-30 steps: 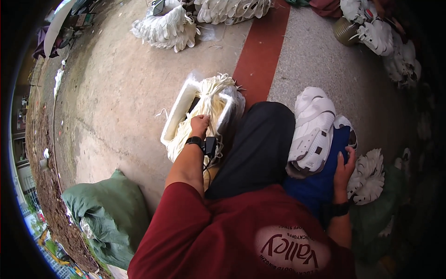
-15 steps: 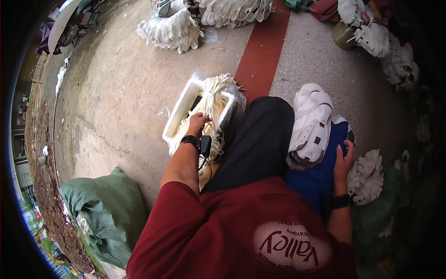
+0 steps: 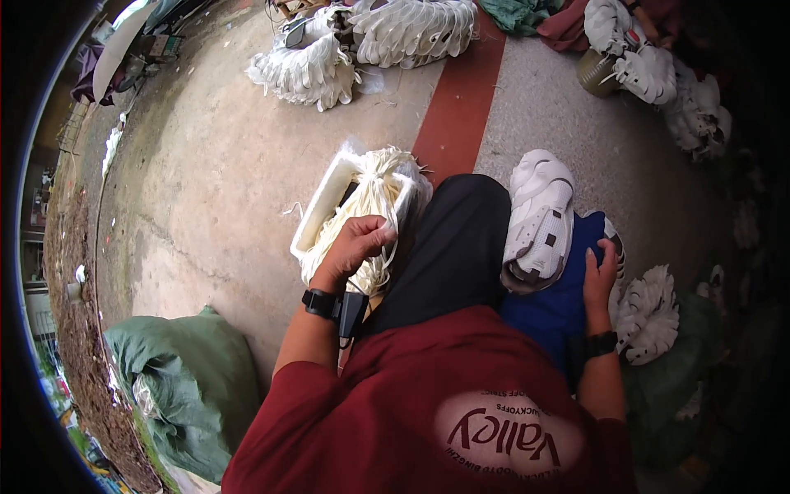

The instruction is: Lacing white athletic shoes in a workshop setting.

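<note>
My left hand (image 3: 359, 247) is raised over a white foam box (image 3: 308, 235) full of cream shoelaces (image 3: 346, 221). Its thumb and fingers are pinched together, and whatever lies between them is too small to make out. The laces are tied in a bunch near the far end. On my right thigh, a blue cloth (image 3: 539, 317) is spread, with a white shoe upper (image 3: 539, 218) on it. My right hand (image 3: 601, 280) rests at the cloth's right edge, thumb and fingers apart. Beside its fingertips, a second white upper (image 3: 617, 247) shows only partly.
Large bunches of white uppers (image 3: 304, 70) sit on the floor ahead. A green sack (image 3: 185, 387) stands at my left. More white uppers (image 3: 650, 317) lie right of my forearm. At the far right, another person's arm (image 3: 646, 20) shows near a bucket (image 3: 594, 74).
My left hand has lifted from the laces toward me and slightly right, still pinched. My right hand has shifted slightly, staying by the cloth. The whole view has tilted a little.
</note>
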A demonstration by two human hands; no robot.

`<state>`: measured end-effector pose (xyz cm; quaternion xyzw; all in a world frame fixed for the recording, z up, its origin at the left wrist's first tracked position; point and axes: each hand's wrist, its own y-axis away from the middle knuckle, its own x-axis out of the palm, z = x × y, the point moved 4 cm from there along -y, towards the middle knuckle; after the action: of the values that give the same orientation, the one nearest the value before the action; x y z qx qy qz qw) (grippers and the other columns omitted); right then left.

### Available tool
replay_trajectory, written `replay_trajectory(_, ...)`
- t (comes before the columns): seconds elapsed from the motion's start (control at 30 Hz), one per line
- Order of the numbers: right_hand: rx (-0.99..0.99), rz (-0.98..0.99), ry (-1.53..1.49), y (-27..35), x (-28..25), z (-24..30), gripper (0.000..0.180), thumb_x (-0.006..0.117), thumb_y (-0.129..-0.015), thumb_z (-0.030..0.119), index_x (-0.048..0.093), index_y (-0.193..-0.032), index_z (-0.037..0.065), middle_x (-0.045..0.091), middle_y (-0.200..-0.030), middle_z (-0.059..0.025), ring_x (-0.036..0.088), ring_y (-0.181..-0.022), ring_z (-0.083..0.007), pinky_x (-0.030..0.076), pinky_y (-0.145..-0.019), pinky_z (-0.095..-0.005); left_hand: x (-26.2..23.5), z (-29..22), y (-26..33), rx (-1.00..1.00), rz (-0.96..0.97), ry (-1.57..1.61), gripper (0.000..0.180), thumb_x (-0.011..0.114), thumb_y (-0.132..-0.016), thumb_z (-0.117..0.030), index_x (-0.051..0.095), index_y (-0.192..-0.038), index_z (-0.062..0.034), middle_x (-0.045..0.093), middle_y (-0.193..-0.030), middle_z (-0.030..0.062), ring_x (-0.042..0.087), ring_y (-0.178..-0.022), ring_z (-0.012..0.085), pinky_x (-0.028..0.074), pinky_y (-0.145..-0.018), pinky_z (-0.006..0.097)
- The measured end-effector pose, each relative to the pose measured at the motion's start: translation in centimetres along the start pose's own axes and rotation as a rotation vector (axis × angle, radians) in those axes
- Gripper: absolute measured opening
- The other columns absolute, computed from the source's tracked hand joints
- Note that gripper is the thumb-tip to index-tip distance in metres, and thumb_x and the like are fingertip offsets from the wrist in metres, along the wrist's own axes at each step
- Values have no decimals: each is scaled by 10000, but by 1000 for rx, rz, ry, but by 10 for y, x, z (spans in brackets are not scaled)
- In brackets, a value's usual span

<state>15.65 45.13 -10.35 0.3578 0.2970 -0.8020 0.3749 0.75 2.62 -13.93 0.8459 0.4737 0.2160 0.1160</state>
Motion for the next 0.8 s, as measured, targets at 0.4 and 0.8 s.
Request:
replay_trajectory(0.4,-382,987,-957,51,-12,197,540,481,-904,417,410,-1199,-29,553,-944,-87,506,-859,-118,417,-763,-237,196,-82,58,266,657,-282,213,567,-889,-192,608,-861,15,548,-702,-38,444,-655,33,388,-591,203)
replay_trajectory(0.8,-49,944,-690,36,-145,74,115,590,-790,114,636,-767,12,579,-631,5,520,-644,-50,390,-586,-187,207,-98,58,259,675,-291,201,583,-877,-167,631,-882,28,582,-745,-20,476,-701,48,409,-649,219)
